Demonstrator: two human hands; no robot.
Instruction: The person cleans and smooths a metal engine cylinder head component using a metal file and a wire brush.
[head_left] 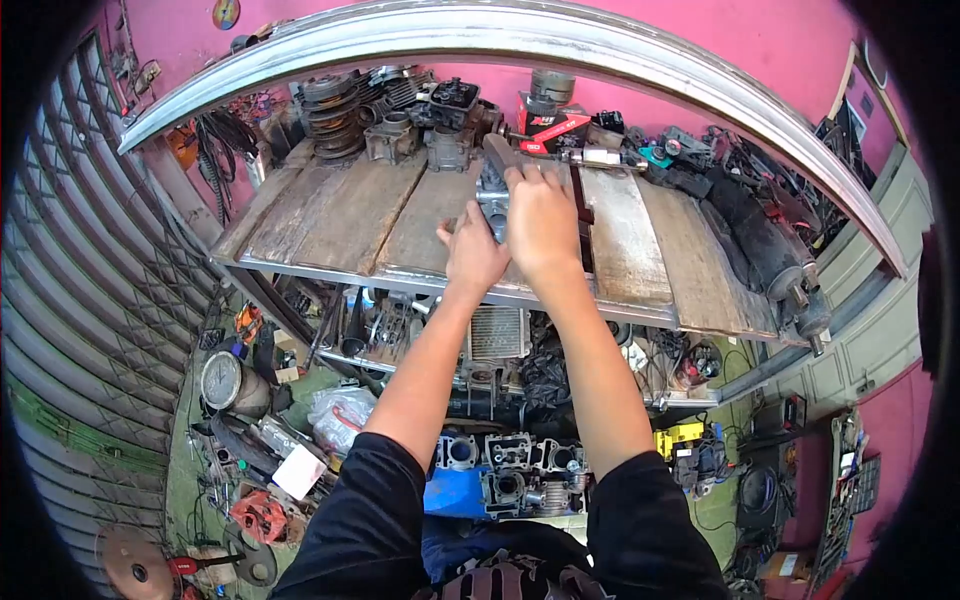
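Note:
A grey metal part (pixel 492 197) rests on the wooden shelf top (pixel 420 235), partly covered by my hands. My left hand (pixel 474 250) is on its near left side, with the fingers curled against it. From the right, my right hand (pixel 540 215) lies over the part with bent fingers, close to a dark block-like piece (pixel 501 152) just beyond. How the two pieces touch is hidden by my fingers.
Finned cylinders (pixel 333 120) and carburetor-like parts line the back left. A red box (pixel 552 122) stands at the back middle, a dark cylinder (pixel 765 240) at the right. A metal rail (pixel 450 30) arches above. Engine parts (pixel 510 455) lie below.

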